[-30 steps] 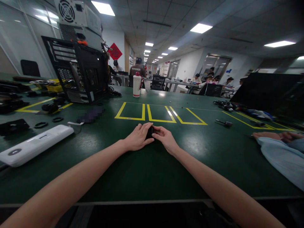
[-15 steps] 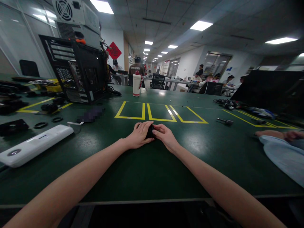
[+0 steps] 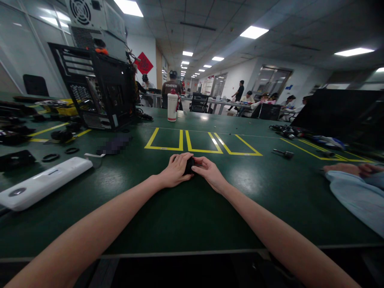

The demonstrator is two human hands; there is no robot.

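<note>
Between my two hands is a small black cylindrical part [image 3: 189,166], mostly covered by fingers, so its exact kind cannot be made out. My left hand [image 3: 176,170] wraps around it from the left, fingers over the top and thumb at the near side. From the right, my right hand [image 3: 209,172] pinches its end with thumb and fingertips. Both hands are low over the green table [image 3: 168,224], just in front of the yellow tape outlines [image 3: 205,151].
To the left are a white elongated device [image 3: 48,182], black rings [image 3: 51,157] and an open computer case [image 3: 99,88]. A white bottle [image 3: 172,107] stands ahead. Right of my hands lie a dark cylindrical tool [image 3: 283,154] and another person's blue sleeve [image 3: 354,192].
My hands have barely moved and keep hold of the black part. In the background, a walking person has come into fuller view. The neighbouring person's hands have shifted slightly.
</note>
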